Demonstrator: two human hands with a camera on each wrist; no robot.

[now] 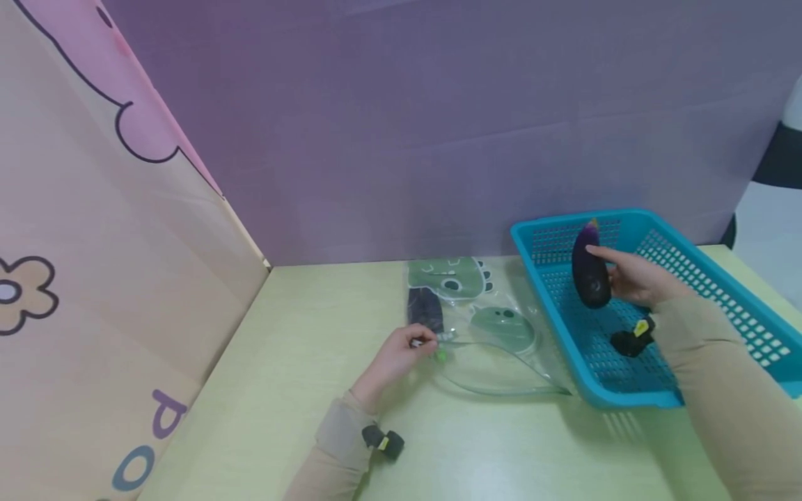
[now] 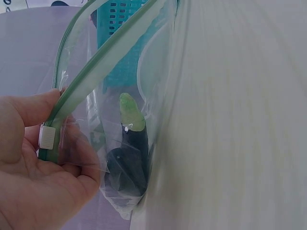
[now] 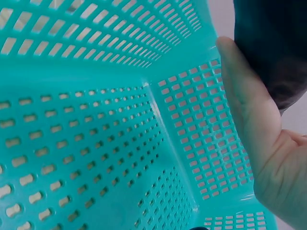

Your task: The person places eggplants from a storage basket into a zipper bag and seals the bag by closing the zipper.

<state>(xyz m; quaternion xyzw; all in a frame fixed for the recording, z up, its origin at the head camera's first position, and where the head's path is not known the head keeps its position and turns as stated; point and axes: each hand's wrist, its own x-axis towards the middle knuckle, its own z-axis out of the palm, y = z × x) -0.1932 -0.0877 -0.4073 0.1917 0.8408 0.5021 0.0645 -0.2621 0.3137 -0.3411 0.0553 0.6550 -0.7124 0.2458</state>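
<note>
My left hand (image 1: 397, 355) pinches the edge of a clear zip bag (image 1: 504, 328) printed with green cartoon shapes, near the white slider (image 2: 46, 137) at the end of its green seal. The bag's mouth gapes toward the basket. Inside the bag lies a dark eggplant (image 2: 135, 139) with a green tip, plus a dark rounded shape beside it. My right hand (image 1: 642, 278) holds a second eggplant (image 1: 589, 275), deep purple and roughly upright, over the blue plastic basket (image 1: 567, 348). In the right wrist view only this eggplant's lower end (image 3: 276, 52) shows, against the thumb.
The basket stands at the right of the pale table (image 1: 301, 327), with the bag just left of it. A purple backdrop (image 1: 407, 139) rises behind the table, and a cartoon-printed panel (image 1: 113, 243) borders its left side.
</note>
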